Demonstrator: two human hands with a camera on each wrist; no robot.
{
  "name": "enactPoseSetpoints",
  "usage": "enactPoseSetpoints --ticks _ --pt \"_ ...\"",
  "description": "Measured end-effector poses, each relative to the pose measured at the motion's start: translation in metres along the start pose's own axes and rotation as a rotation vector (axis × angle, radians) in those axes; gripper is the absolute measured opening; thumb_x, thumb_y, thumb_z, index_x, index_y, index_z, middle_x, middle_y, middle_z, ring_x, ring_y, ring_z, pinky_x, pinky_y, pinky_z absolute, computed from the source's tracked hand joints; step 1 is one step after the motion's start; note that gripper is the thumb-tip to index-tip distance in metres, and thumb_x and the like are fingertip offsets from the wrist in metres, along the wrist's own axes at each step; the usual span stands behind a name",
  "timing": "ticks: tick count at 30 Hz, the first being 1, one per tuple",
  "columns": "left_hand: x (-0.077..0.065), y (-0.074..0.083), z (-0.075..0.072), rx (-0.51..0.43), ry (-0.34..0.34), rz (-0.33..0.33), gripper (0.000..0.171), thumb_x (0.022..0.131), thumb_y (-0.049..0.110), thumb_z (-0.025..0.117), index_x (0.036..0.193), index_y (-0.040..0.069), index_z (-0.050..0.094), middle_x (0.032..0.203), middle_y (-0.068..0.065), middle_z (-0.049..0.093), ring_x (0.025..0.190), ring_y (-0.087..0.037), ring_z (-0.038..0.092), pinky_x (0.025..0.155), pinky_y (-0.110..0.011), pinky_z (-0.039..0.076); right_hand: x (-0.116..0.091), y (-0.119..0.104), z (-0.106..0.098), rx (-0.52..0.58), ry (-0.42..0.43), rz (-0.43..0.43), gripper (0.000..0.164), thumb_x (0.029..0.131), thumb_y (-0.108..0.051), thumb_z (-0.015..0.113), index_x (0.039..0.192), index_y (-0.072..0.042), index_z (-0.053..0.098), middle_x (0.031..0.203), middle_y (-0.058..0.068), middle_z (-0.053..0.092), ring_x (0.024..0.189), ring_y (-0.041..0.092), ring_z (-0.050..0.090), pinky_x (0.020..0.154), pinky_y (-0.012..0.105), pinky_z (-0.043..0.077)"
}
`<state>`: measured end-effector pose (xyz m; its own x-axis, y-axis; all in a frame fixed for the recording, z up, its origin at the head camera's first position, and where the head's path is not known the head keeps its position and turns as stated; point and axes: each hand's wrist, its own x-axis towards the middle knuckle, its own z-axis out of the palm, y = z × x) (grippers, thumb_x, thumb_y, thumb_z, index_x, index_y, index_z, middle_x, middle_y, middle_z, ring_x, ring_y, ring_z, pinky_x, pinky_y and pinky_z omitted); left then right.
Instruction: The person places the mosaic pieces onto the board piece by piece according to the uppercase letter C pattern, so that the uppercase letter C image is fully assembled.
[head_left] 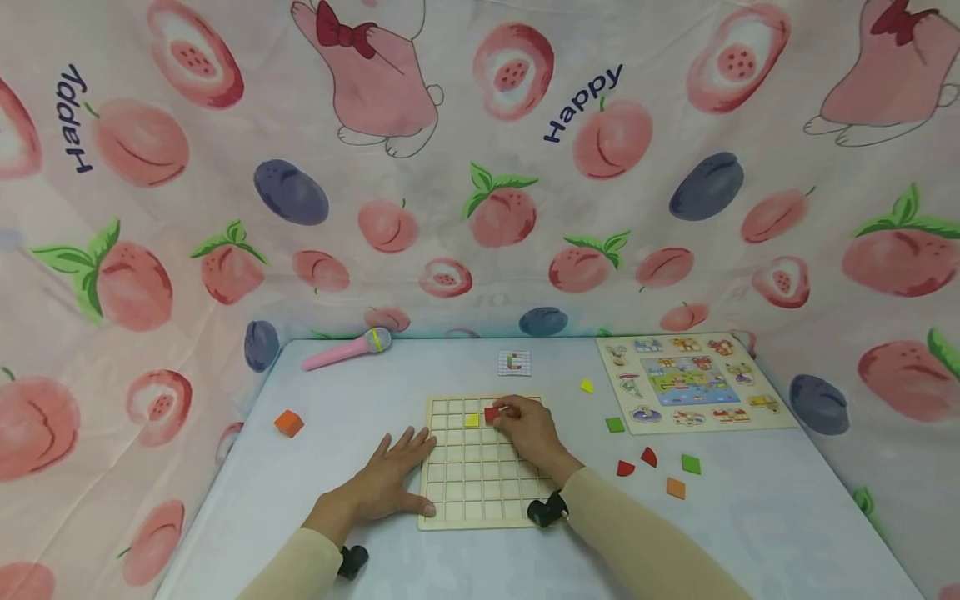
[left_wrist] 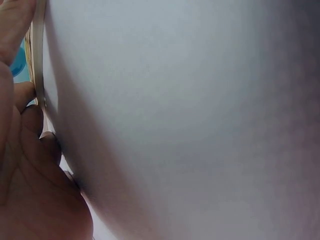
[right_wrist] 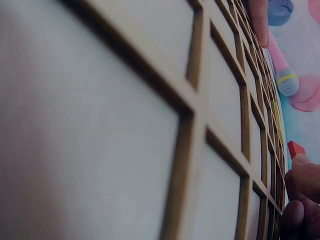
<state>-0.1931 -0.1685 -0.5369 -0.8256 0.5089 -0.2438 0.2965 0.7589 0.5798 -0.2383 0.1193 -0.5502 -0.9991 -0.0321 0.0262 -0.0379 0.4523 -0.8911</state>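
A wooden grid board (head_left: 483, 490) with square cells lies at the middle of the table. My right hand (head_left: 532, 432) reaches over its upper right part and pinches a small red tile (head_left: 491, 415) between thumb and finger. In the right wrist view the red tile (right_wrist: 296, 148) sticks out past the fingertips, close over the grid. Just left of it, a yellow tile (head_left: 472, 420) sits in a cell of the second row. My left hand (head_left: 381, 485) is spread flat, fingertips and thumb at the board's left edge; its palm (left_wrist: 35, 185) shows in the left wrist view.
Loose tiles lie right of the board: yellow (head_left: 587, 386), green (head_left: 615, 425), red quarter-rounds (head_left: 626, 468) and orange (head_left: 676, 488). Behind them is a picture puzzle board (head_left: 626, 402). A pattern card (head_left: 514, 362), pink toy microphone (head_left: 337, 355) and orange block (head_left: 288, 423) are farther off.
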Motion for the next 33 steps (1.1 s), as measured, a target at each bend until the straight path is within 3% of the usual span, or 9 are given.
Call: enactPoseSetpoints --ticks 8,18,33 --pt "0.0007 -0.0012 0.0009 0.003 -0.001 -0.003 0.115 0.075 0.056 0.088 0.167 0.016 0.033 0.177 -0.004 0.019 0.166 -0.03 0.005 0.134 -0.057 -0.006 -0.0005 0.0026 0.0042 -0.113 -0.008 -0.034 0.021 0.092 -0.008 0.08 0.112 -0.013 0.078 0.1 0.001 0.073 0.092 0.015 0.063 0.084 0.033 0.056" --pt "0.0007 0.0003 0.0006 0.005 -0.002 -0.006 0.114 0.076 0.056 0.089 0.167 0.015 0.033 0.177 -0.005 0.019 0.166 -0.03 0.006 0.134 -0.057 -0.006 -0.0007 0.0006 0.0051 -0.197 -0.023 -0.066 0.023 0.093 -0.006 0.078 0.116 -0.007 0.078 0.102 0.005 0.074 0.094 0.02 0.066 0.086 0.041 0.058" --pt "-0.0003 0.0001 0.001 -0.002 -0.008 -0.012 0.113 0.077 0.056 0.088 0.167 0.016 0.033 0.177 -0.005 0.018 0.166 -0.031 0.006 0.134 -0.057 -0.006 -0.0009 -0.0033 0.007 -0.23 -0.02 -0.029 0.021 0.092 -0.01 0.079 0.113 -0.01 0.08 0.109 0.007 0.075 0.102 0.026 0.068 0.092 0.046 0.058"
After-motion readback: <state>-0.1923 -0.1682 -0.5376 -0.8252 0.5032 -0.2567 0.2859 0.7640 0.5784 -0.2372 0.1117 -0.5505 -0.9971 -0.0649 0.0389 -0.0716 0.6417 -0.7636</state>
